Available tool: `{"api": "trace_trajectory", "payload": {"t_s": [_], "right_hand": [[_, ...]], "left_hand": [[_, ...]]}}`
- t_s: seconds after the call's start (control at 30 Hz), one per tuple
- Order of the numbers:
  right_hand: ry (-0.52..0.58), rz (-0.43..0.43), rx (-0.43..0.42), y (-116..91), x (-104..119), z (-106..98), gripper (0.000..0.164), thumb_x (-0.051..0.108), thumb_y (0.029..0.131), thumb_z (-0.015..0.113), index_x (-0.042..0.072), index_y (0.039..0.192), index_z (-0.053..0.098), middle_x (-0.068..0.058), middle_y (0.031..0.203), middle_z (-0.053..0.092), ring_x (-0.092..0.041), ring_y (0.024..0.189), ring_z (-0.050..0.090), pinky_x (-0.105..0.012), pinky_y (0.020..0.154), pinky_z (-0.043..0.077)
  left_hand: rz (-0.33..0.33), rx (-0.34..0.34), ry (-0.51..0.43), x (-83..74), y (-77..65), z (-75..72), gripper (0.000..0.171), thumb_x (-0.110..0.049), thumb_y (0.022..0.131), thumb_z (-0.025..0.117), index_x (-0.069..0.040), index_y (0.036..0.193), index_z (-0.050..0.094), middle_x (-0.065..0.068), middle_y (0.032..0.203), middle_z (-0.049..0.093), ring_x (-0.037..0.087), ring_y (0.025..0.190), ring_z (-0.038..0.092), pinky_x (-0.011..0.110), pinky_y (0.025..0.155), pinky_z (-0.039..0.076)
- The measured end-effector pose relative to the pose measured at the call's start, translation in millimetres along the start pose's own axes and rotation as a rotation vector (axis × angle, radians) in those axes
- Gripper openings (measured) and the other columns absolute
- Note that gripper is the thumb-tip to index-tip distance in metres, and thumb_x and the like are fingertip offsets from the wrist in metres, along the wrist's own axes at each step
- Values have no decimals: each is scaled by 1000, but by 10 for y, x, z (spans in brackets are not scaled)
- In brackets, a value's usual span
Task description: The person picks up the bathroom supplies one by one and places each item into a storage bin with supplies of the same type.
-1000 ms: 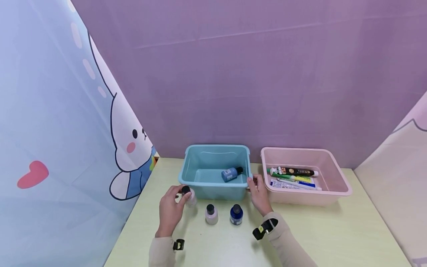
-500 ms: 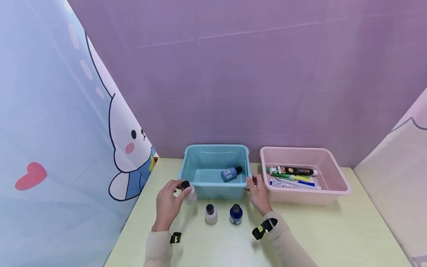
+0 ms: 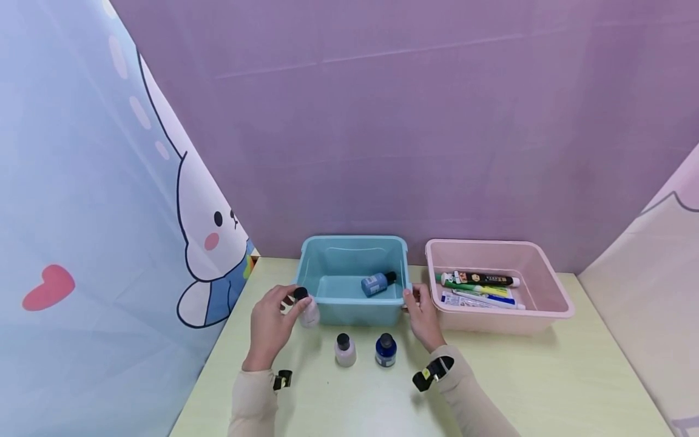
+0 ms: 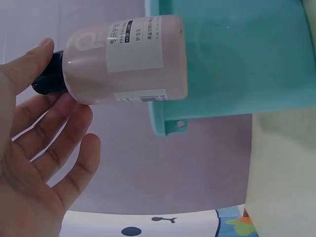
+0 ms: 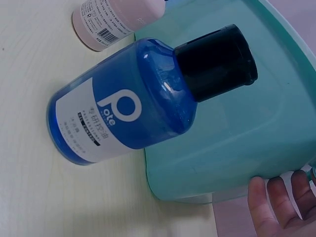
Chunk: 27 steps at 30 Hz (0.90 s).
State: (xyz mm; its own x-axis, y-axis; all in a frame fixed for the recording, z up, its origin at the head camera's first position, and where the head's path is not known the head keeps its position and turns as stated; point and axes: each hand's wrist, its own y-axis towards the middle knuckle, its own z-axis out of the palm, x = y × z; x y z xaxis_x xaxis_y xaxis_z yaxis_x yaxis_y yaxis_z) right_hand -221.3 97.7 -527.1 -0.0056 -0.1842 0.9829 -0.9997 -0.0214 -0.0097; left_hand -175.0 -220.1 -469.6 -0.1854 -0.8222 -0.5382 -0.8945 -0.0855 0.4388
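A purple cloth backdrop [image 3: 409, 121] rises behind a pale wooden table [image 3: 546, 376] bearing two plastic bins: the pink bin [image 3: 508, 325] and, left of it, the teal bin [image 3: 360, 314]. The right hand [image 3: 425, 318] holds the teal bin's near right corner, thumb at the rim. The left hand [image 3: 270, 325] pinches the black cap of a pale pink bottle [image 3: 309, 314]; that bottle hangs below the fingertips, long axis near upright, raised off the table just outside the teal bin's near left corner. The left hand is the nearer.

Bottles number four: the held one, a second pink bottle [image 3: 345, 354] and a dark blue bottle [image 3: 385, 351] standing in front, and a lighter blue bottle [image 3: 375, 284] lying in the teal bin. Several pens and tubes [image 3: 483, 279] overlap in the pink bin, too tangled to count surely.
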Motion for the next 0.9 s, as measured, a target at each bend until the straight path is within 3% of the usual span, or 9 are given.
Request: {"api": "trace_trajectory", "payload": {"t_s": [0.37,0.5,0.6,0.73,0.9], "right_hand": [[6,-5,5,-21,15,-6,41,27,112,41,-2,141,42,-18,128,52,-28,115,54,-38,96,56],[6,-4,7,-26,22,-2,41,26,112,40,-3,141,41,-19,129,51,-29,116,54,-48,101,54],[16,8,2,50,-113,12,42,28,112,39,-1,142,41,-18,131,50,-30,118,53,-54,104,52],[13,8,-12,173,-348,39,44,35,111,39,5,143,41,-16,133,49,-28,120,52,-51,104,52],[18,-26,-26,178,-384,52,45,41,110,41,7,139,43,-16,131,50,-29,119,53,-53,103,53]], "left_hand": [[4,11,-16,-74,73,-73,41,-41,89,78,-12,118,73,2,99,71,19,86,64,32,71,54],[17,9,-17,-97,118,-103,41,-41,89,78,-12,118,73,3,99,72,23,86,65,33,72,54],[45,-7,-15,-107,153,-116,40,-40,89,79,-11,117,74,3,98,72,22,85,65,32,71,54],[61,-27,-25,-121,200,-134,39,-38,88,80,-11,116,74,2,98,72,20,84,65,32,69,54],[43,-12,-34,-145,262,-157,41,-39,89,79,-11,118,73,4,100,72,22,87,65,34,71,54]]}}
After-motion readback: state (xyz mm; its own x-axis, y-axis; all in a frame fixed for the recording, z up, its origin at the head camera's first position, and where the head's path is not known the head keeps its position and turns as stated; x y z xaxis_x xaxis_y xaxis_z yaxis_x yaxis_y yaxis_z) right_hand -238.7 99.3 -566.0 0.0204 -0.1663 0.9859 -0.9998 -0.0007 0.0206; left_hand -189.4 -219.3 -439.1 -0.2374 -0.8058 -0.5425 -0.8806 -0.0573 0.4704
